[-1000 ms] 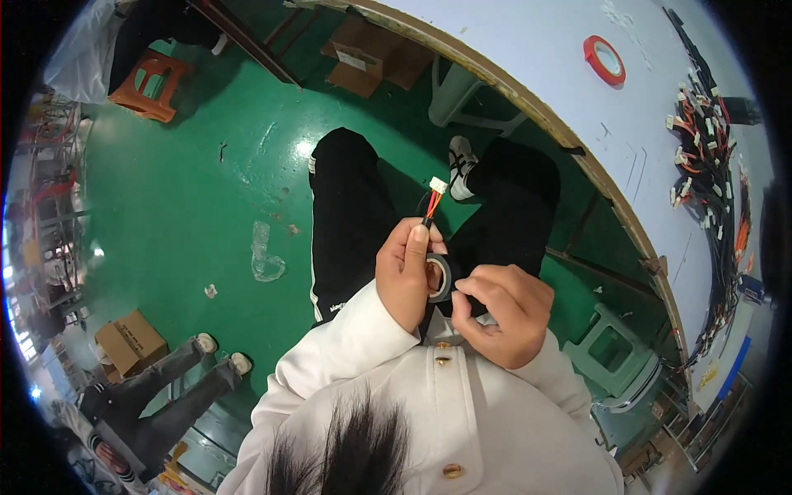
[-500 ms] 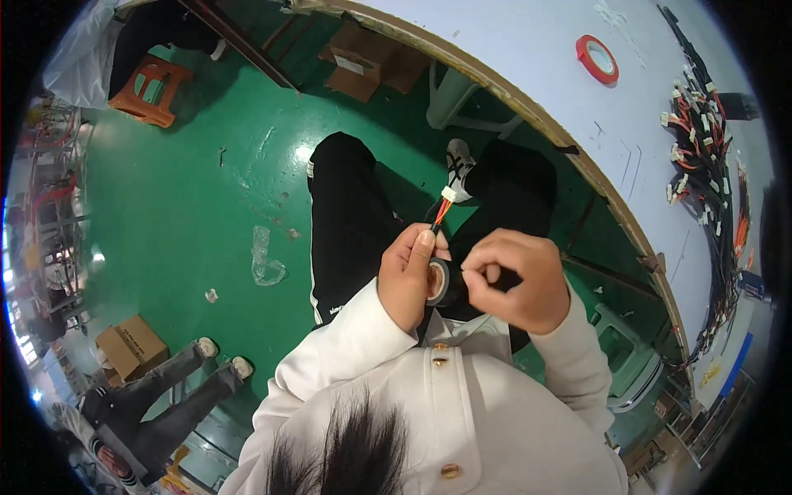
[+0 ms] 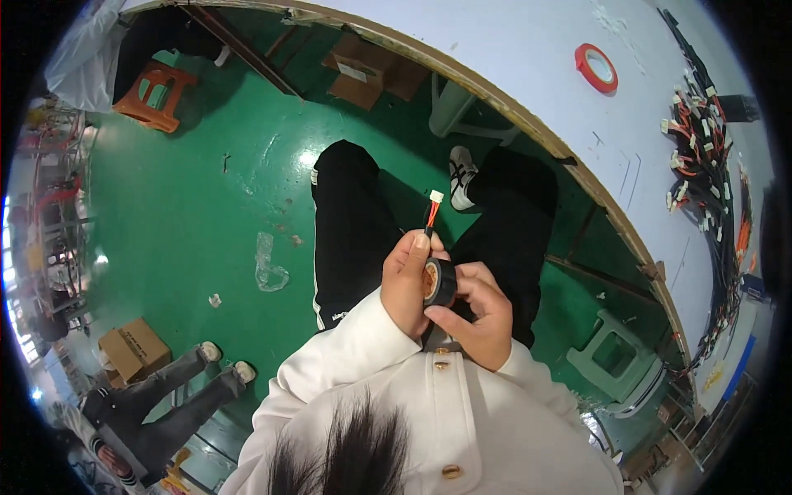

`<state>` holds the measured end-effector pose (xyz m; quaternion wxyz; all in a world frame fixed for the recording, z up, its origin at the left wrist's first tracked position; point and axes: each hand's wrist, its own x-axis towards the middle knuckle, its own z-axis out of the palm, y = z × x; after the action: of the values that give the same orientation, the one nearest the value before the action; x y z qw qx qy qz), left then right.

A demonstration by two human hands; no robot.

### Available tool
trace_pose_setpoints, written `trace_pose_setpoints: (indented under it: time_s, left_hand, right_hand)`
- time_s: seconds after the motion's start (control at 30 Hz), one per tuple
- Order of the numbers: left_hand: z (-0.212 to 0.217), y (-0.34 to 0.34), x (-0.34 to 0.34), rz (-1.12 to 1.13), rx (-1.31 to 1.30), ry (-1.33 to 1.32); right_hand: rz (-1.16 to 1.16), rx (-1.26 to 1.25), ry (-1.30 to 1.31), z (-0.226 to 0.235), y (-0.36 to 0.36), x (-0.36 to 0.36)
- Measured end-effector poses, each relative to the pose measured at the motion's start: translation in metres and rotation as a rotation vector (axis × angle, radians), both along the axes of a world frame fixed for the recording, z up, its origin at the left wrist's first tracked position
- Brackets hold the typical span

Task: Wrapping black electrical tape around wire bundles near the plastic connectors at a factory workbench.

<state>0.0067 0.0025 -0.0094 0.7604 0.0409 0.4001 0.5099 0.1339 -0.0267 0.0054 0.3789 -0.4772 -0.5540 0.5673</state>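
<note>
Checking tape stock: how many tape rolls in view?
2: a black tape roll between the left hand and right hand; a red tape roll on the white table. Others may be hidden.

Tape roll between the hands

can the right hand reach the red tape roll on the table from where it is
Probably not without a stretch or lean: the right hand grips the black tape roll, and the red tape roll lies on the white table, well in from its near edge.

White lettering on black trousers, seemingly illegible
</note>
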Motion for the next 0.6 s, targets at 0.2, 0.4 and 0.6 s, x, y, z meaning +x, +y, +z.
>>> trace_pose_setpoints:
  time_s: [0.2,0.4,0.6]
  left_hand:
    - [0.004,0.003,-0.002,-0.114,0.103,0.348]
    - [0.012,-0.004,-0.013,-0.248,0.415,0.512]
    - [0.045,-0.002,-0.017,-0.588,0.528,0.66]
  right_hand:
    - [-0.131,-0.05,0.145,0.017,0.011,0.013]
    - [-0.057,-0.271,0.209,0.0,0.025,0.037]
    - [-0.107,-0.392,0.383,-0.007,0.026,0.04]
